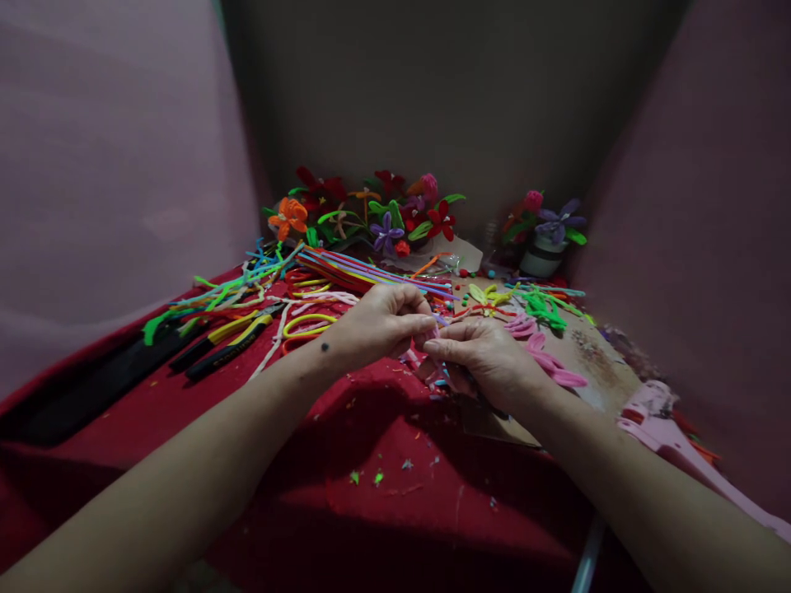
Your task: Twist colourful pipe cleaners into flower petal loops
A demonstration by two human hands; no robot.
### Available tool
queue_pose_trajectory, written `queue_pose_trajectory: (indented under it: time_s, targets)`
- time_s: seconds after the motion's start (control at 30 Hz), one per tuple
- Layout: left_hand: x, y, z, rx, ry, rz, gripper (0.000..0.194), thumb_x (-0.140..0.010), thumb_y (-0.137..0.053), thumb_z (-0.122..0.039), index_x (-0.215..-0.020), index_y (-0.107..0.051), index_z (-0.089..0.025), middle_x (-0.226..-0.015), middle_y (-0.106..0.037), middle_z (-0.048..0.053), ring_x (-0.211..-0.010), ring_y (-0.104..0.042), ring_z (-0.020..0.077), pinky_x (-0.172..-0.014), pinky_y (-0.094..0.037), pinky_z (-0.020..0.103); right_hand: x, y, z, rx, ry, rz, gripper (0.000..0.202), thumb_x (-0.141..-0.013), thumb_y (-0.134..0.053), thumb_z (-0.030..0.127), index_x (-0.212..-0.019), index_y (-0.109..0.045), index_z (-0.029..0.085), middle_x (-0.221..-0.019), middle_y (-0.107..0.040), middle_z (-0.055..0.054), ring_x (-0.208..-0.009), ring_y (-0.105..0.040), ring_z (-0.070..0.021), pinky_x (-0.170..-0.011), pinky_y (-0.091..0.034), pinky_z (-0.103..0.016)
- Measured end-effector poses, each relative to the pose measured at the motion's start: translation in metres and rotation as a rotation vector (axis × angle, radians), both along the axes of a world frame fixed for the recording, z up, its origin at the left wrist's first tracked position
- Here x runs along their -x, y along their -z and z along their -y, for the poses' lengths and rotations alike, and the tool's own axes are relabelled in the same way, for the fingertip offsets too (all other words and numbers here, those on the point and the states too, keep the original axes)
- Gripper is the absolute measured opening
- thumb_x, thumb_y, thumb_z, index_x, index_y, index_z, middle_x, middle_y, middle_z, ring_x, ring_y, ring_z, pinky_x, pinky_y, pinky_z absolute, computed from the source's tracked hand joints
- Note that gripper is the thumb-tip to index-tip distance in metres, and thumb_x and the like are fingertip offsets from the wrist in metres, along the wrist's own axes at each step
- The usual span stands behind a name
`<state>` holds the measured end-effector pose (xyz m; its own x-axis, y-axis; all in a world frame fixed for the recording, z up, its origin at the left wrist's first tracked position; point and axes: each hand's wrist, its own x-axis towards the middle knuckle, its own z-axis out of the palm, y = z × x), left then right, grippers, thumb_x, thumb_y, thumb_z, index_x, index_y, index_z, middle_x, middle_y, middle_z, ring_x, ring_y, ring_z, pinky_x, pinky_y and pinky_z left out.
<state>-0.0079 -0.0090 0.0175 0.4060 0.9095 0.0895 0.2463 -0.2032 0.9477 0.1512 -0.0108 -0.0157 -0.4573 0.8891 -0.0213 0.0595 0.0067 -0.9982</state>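
My left hand and my right hand meet above the red table, both with fingers pinched. Between their fingertips is a pinkish-lilac pipe cleaner, mostly hidden by the fingers. Just beyond my left hand lies a bundle of straight pipe cleaners in several colours. To the right of my right hand, pink looped pipe-cleaner pieces rest on cardboard, with a yellow one and green ones farther back.
Black-and-yellow pliers and loose pipe cleaners lie at left. Finished pipe-cleaner flowers line the back, some by a white pot. A pink glue gun sits at right. Fuzzy scraps dot the red cloth.
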Motion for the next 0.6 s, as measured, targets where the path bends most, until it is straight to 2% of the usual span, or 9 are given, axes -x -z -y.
queue_pose_trajectory:
  time_s: [0.1,0.27,0.33,0.4,0.47,0.6]
  targets:
    - [0.001,-0.001,0.0,-0.003,-0.017,0.014,0.011,-0.073,-0.054,-0.02,-0.066,-0.048,-0.014,-0.049,-0.048,-0.006,-0.037,-0.035,0.0023,-0.037,-0.026,0.016,0.001,0.0,0.001,0.01,-0.001,-0.044,0.019,-0.069,-0.064,0.033,-0.065,-0.064,0.014,-0.056,-0.064,-0.002,-0.028,-0.036,-0.0041,-0.027,-0.022,-0.018]
    - [-0.012,0.018,0.0,-0.194,-0.22,0.029,0.011,-0.075,-0.05,-0.021,-0.067,-0.046,-0.015,-0.053,-0.05,-0.004,-0.043,-0.042,0.0046,-0.042,-0.031,0.017,0.002,-0.001,0.002,0.025,-0.006,-0.126,0.022,-0.067,-0.065,0.032,-0.058,-0.054,0.015,-0.056,-0.064,0.0,-0.027,-0.036,-0.0038,-0.026,-0.022,-0.017]
    - [-0.014,0.023,0.0,-0.229,-0.251,0.048,0.01,-0.077,-0.048,-0.022,-0.069,-0.045,-0.016,-0.058,-0.053,-0.003,-0.046,-0.044,0.005,-0.044,-0.033,0.018,0.001,-0.001,0.002,0.035,0.004,-0.134,0.025,-0.065,-0.066,0.033,-0.056,-0.051,0.016,-0.051,-0.062,0.001,-0.027,-0.035,-0.0037,-0.026,-0.021,-0.017]
    - [-0.013,0.021,0.0,-0.218,-0.218,0.056,0.01,-0.077,-0.048,-0.023,-0.07,-0.045,-0.016,-0.059,-0.052,-0.004,-0.044,-0.042,0.0045,-0.042,-0.033,0.018,0.001,-0.002,0.002,0.03,0.021,-0.121,0.026,-0.065,-0.067,0.033,-0.054,-0.051,0.016,-0.046,-0.059,0.002,-0.026,-0.034,-0.0035,-0.026,-0.02,-0.017]
    - [-0.007,0.012,0.0,-0.18,-0.126,0.023,0.008,-0.075,-0.05,-0.022,-0.072,-0.047,-0.015,-0.057,-0.049,-0.005,-0.041,-0.039,0.0039,-0.04,-0.031,0.017,0.0,-0.004,0.002,0.015,0.034,-0.097,0.024,-0.065,-0.067,0.032,-0.054,-0.053,0.015,-0.046,-0.059,0.002,-0.027,-0.034,-0.0031,-0.027,-0.019,-0.017]
    - [0.005,-0.006,0.0,-0.168,0.0,-0.146,0.003,-0.073,-0.052,-0.016,-0.07,-0.05,-0.014,-0.051,-0.045,-0.006,-0.041,-0.037,0.0039,-0.039,-0.029,0.017,0.001,-0.006,0.004,0.001,0.059,-0.014,0.02,-0.064,-0.067,0.03,-0.055,-0.06,0.014,-0.052,-0.063,-0.001,-0.028,-0.032,-0.0023,-0.028,-0.019,-0.018]
